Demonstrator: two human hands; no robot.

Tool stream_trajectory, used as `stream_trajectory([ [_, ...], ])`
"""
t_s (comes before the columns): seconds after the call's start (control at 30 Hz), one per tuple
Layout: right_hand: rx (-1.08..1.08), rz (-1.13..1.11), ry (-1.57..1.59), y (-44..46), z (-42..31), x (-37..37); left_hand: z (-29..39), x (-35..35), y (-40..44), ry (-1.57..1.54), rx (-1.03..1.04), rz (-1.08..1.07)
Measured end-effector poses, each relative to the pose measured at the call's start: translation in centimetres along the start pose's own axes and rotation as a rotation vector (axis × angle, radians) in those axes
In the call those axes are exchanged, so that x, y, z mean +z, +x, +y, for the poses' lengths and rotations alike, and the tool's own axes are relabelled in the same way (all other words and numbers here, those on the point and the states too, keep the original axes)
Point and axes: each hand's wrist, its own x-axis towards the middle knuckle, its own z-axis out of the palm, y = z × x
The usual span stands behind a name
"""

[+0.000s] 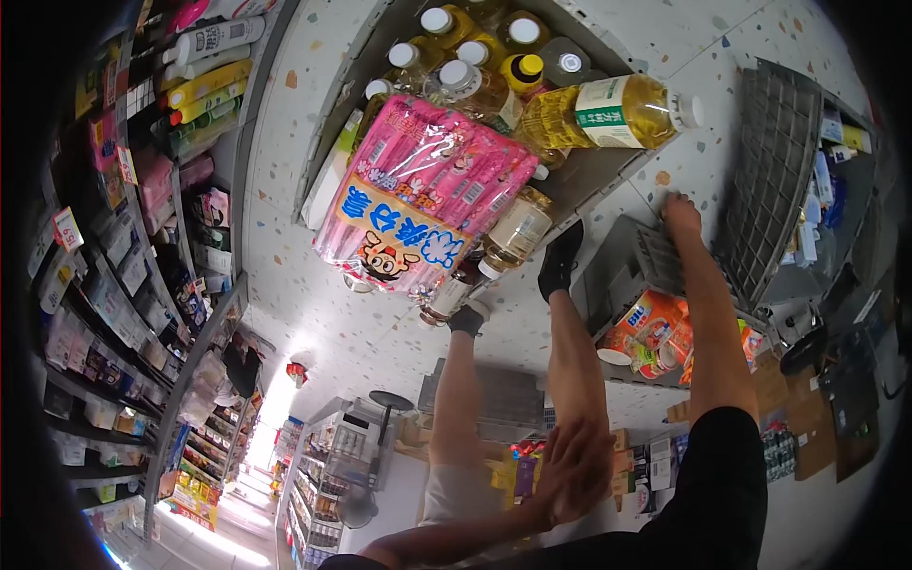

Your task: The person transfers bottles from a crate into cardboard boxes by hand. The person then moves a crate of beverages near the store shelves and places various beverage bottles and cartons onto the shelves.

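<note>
My left hand (576,472) is in front of my knee, blurred, with its fingers loosely stretched and nothing seen in them. My right hand (681,217) is reaching down to the end of a small grey crate (622,242), its fingers curled at the rim; the exact grip is partly hidden. Inside that crate lie orange-and-white snack packs (646,323). Ahead stands a larger grey crate (617,176) full of bottles. A yellow oil bottle (608,114) lies across its top, beside a big pink wrapped pack (437,180) with blue lettering.
Store shelves (123,285) with packaged goods run along the left. At the right a dark grey crate (774,171) holds boxes and packets. My feet, one in a black shoe (560,261), stand on the speckled floor (351,323) between the crates. Cardboard boxes (807,423) lie at lower right.
</note>
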Motion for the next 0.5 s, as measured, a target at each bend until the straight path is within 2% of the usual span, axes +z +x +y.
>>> stream_trajectory([
  [0.07, -0.016, 0.069, 0.001, 0.4, 0.1, 1.7, -0.1, 0.0, -0.1, -0.013, -0.006, -0.006],
  [0.17, -0.001, 0.126, 0.039, -1.5, -1.0, -1.7, 0.1, -0.3, 0.3, -0.019, 0.029, 0.016],
  [0.2, -0.008, 0.118, 0.032, -3.0, -1.6, -4.2, 0.1, -0.3, 0.3, 0.029, 0.007, -0.023],
  [0.3, -0.086, 0.373, 0.505, -7.1, -3.4, -11.5, 0.9, -0.9, 0.5, 0.086, -0.02, -0.064],
  [0.33, -0.099, 0.384, 0.494, -8.6, -3.7, -13.8, 1.3, -0.9, 0.6, 0.099, -0.037, -0.075],
  [0.4, -0.292, 0.564, 0.755, -13.1, -5.1, -19.5, 1.5, -0.5, 0.5, 0.099, -0.013, -0.01],
  [0.5, -0.363, 0.612, 0.837, -20.5, -7.9, -28.0, 1.6, 0.1, 0.5, 0.141, 0.034, 0.08],
])
